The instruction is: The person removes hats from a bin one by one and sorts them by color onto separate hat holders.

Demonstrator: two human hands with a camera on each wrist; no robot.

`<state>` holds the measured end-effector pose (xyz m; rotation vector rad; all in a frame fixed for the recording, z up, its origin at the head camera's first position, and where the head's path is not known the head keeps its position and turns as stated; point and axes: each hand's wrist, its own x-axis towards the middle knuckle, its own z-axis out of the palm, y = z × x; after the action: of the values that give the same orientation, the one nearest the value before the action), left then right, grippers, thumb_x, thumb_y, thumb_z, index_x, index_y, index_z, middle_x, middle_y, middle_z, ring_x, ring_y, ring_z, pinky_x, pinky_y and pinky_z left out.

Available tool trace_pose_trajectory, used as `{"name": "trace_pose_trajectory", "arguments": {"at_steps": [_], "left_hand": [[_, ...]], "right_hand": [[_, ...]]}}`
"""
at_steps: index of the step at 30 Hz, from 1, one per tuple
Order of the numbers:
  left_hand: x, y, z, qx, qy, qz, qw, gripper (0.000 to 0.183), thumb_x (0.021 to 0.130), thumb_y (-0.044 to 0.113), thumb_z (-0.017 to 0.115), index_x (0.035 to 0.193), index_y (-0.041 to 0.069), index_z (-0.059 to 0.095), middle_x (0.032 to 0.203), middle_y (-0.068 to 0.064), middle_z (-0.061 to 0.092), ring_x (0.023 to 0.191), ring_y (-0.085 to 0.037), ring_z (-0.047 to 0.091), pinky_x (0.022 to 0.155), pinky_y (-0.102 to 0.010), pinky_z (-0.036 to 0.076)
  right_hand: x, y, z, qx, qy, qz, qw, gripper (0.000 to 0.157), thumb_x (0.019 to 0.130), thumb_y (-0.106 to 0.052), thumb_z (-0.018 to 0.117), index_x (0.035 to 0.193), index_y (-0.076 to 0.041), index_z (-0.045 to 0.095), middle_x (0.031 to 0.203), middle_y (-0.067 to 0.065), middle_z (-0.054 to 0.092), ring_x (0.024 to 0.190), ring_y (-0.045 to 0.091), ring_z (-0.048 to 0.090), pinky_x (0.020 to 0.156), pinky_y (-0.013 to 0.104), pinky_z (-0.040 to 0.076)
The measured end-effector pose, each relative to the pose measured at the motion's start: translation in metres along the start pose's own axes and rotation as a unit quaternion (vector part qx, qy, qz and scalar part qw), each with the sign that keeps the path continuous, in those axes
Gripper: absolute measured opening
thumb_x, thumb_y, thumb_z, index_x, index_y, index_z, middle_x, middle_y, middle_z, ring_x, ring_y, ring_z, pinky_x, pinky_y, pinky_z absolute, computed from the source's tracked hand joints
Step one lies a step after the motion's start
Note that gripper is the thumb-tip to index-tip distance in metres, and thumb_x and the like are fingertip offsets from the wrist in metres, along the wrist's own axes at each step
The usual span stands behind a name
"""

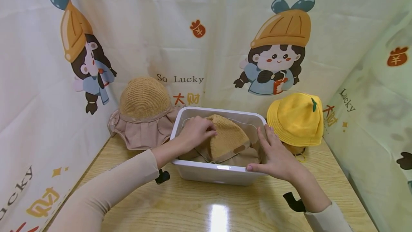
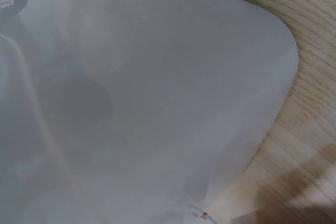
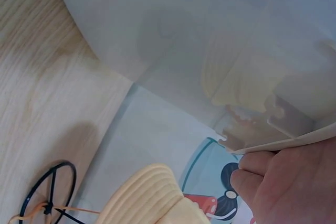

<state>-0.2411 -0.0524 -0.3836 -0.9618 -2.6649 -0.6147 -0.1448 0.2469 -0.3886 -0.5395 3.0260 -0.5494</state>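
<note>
A white plastic bin (image 1: pixel 219 174) stands on the table, holding a tan straw hat (image 1: pixel 226 135) with a beige fabric brim and a small brown patch. From the left side, my left hand (image 1: pixel 196 132) reaches over the rim and pinches the crown of that hat; its fingertips are partly hidden. The right hand (image 1: pixel 278 158) grips the bin's front right corner, thumb on the front rim and fingers spread at the right rim. Seen from the right wrist, fingers (image 3: pixel 247 182) bend below the rim outside the bin. The left wrist view shows only the bin's wall (image 2: pixel 173 93) and table.
A straw hat with a ruffled mauve brim (image 1: pixel 145 114) sits left of the bin. To the right is a yellow bucket hat (image 1: pixel 296 119) with a green sprout, on a black wire stand (image 3: pixel 50 192). Printed curtains (image 1: pixel 219 57) enclose the wooden table (image 1: pixel 186 207).
</note>
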Motion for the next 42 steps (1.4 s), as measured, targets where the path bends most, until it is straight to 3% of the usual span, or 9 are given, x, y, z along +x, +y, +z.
{"name": "trace_pose_trajectory", "arguments": {"at_steps": [4,8,11,15,20,25,29,36,42], "left_hand": [[-0.001,0.0,-0.001,-0.014,0.019,-0.004,0.9997,0.01,0.087,0.025,0.079,0.086,0.02,0.071,0.075,0.012,0.07,0.067,-0.004,0.063,0.064,-0.031,0.052],[0.0,-0.001,-0.002,-0.076,0.027,-0.035,0.9961,0.033,0.086,0.021,0.08,0.112,0.015,0.06,0.076,0.012,0.072,0.066,-0.002,0.065,0.061,-0.028,0.052],[0.001,-0.002,-0.004,-0.138,0.025,-0.085,0.9865,0.047,0.085,0.021,0.081,0.125,0.013,0.057,0.078,0.01,0.074,0.067,-0.001,0.066,0.062,-0.025,0.052],[0.003,-0.001,-0.007,-0.208,0.027,-0.144,0.9672,0.047,0.083,0.02,0.08,0.125,0.011,0.062,0.079,0.007,0.075,0.072,-0.005,0.068,0.068,-0.027,0.054],[0.003,0.002,-0.011,-0.248,0.042,-0.166,0.9534,0.039,0.083,0.019,0.08,0.119,0.01,0.067,0.081,0.004,0.075,0.076,-0.007,0.07,0.072,-0.027,0.055],[0.002,0.007,-0.013,-0.26,0.056,-0.153,0.9516,0.019,0.085,0.019,0.078,0.102,0.01,0.074,0.083,0.004,0.075,0.073,-0.006,0.07,0.067,-0.025,0.056],[0.001,0.011,-0.014,-0.267,0.067,-0.131,0.9523,0.013,0.086,0.017,0.076,0.098,0.011,0.075,0.083,0.003,0.074,0.072,-0.007,0.068,0.068,-0.024,0.056],[0.0,0.021,-0.019,-0.222,0.096,-0.086,0.9664,0.007,0.087,0.014,0.073,0.094,0.014,0.071,0.082,0.006,0.072,0.074,-0.004,0.065,0.071,-0.024,0.054],[0.003,0.029,-0.03,-0.209,0.127,-0.037,0.969,0.008,0.086,0.009,0.071,0.093,0.011,0.069,0.082,0.004,0.07,0.076,-0.006,0.064,0.071,-0.024,0.055]], "right_hand": [[0.0,0.0,0.0,-0.001,-0.001,0.001,1.0,0.13,0.071,-0.075,0.072,0.161,-0.013,0.001,0.166,0.02,-0.008,0.152,0.043,-0.003,0.114,0.069,0.019],[0.0,0.001,0.001,0.0,-0.002,0.003,1.0,0.133,0.07,-0.076,0.072,0.161,-0.01,-0.001,0.166,0.019,-0.009,0.152,0.041,-0.004,0.115,0.067,0.019],[0.0,0.001,0.001,0.0,-0.004,0.007,1.0,0.136,0.07,-0.077,0.071,0.16,-0.004,0.0,0.166,0.018,-0.009,0.153,0.04,-0.005,0.116,0.065,0.018],[0.0,0.001,0.001,-0.002,-0.007,0.011,1.0,0.137,0.069,-0.078,0.071,0.159,-0.001,0.0,0.166,0.018,-0.008,0.153,0.04,-0.004,0.118,0.063,0.017],[0.0,0.001,0.001,0.001,-0.004,0.011,1.0,0.137,0.069,-0.077,0.071,0.159,0.0,0.002,0.166,0.019,-0.007,0.153,0.04,-0.003,0.117,0.063,0.017],[0.0,0.0,0.0,0.003,-0.002,0.01,1.0,0.134,0.07,-0.077,0.071,0.159,-0.001,0.007,0.166,0.019,-0.007,0.153,0.04,-0.003,0.116,0.065,0.018],[0.0,0.0,0.001,0.007,-0.005,0.01,1.0,0.131,0.07,-0.076,0.072,0.159,-0.001,0.011,0.167,0.018,-0.008,0.153,0.04,-0.003,0.116,0.066,0.019],[0.0,0.0,0.001,0.009,-0.001,0.006,1.0,0.128,0.071,-0.074,0.072,0.158,0.0,0.016,0.167,0.018,-0.008,0.153,0.04,-0.004,0.115,0.067,0.019],[0.0,0.002,0.001,0.008,0.004,0.002,1.0,0.128,0.071,-0.074,0.073,0.159,0.0,0.014,0.167,0.018,-0.006,0.153,0.039,-0.004,0.116,0.066,0.019]]}}
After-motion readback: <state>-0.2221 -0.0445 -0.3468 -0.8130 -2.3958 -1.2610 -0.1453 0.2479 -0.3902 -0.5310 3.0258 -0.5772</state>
